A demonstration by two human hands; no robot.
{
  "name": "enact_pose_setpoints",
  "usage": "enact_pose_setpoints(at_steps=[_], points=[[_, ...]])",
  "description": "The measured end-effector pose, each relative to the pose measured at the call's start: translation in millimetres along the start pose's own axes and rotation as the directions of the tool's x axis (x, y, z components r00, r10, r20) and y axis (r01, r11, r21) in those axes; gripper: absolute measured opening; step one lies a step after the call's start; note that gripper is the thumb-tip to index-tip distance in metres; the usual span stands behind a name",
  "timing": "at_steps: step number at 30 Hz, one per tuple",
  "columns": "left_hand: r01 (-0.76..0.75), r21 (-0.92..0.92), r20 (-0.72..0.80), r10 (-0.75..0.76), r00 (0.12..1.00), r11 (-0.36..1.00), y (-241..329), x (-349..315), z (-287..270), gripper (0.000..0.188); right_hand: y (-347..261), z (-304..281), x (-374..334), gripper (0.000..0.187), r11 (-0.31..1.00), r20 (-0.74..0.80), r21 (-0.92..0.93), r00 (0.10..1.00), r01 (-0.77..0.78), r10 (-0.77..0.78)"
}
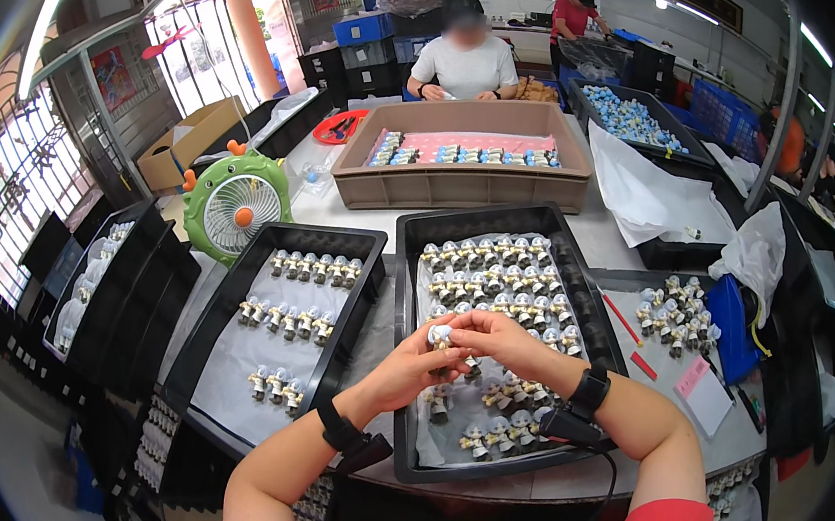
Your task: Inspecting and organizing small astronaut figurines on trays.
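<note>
Black trays (589, 307) on pale table (319, 209)

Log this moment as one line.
left hand: holding figurine | right hand: same figurine | beneath: black tray, more figurines | to its left: second tray, figurines in rows

you're in a workshop, a small production floor by the look of it — black trays (578, 266) in front of you carry rows of near-identical figurines (276, 385), and a person in a white top (468, 70) is across the work table (317, 206) from you. another person in red (570, 17) stands farther back, among stacked crates (364, 29), strip lights (54, 15) and metal posts (779, 104).
</note>
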State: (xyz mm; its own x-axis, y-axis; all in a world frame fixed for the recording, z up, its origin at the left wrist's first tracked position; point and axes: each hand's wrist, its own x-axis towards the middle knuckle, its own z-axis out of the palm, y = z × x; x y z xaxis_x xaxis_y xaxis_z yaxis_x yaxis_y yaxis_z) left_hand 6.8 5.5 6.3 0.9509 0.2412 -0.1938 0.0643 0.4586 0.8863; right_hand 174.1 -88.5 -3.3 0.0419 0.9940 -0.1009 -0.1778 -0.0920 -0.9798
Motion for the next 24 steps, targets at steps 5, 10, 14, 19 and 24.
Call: enact_pose_setpoints(at_steps=[5,10,14,19,24], points=[[-0.004,-0.01,0.0,0.004,1.0,1.0,-1.5,-0.3,-1.3,0.058,-1.5,1.5,-0.7,0.022,1.0,0.0,-0.017,1.0,0.024,-0.024],[-0.006,0.0,0.0,0.006,1.0,1.0,-1.6,-0.5,-1.3,0.058,-0.7,2.1,-0.4,0.022,0.999,-0.002,-0.012,0.999,0.037,-0.037],[-0.012,0.0,-0.016,0.012,1.0,1.0,-0.7,-1.6,0.2,0.059,-0.4,2.3,0.1,0.022,0.999,-0.008,-0.016,0.999,0.044,-0.044],[-0.025,-0.001,-0.004,0.025,1.0,1.0,-0.4,-1.3,1.5,0.06,-3.1,3.0,-1.4,0.022,0.999,-0.008,-0.013,0.999,0.035,-0.035],[-0.028,0.012,-0.013,0.028,1.0,1.0,0.0,-0.8,2.3,0.061,-6.4,3.5,-2.8,0.023,1.0,-0.008,-0.014,1.0,0.026,-0.026]])
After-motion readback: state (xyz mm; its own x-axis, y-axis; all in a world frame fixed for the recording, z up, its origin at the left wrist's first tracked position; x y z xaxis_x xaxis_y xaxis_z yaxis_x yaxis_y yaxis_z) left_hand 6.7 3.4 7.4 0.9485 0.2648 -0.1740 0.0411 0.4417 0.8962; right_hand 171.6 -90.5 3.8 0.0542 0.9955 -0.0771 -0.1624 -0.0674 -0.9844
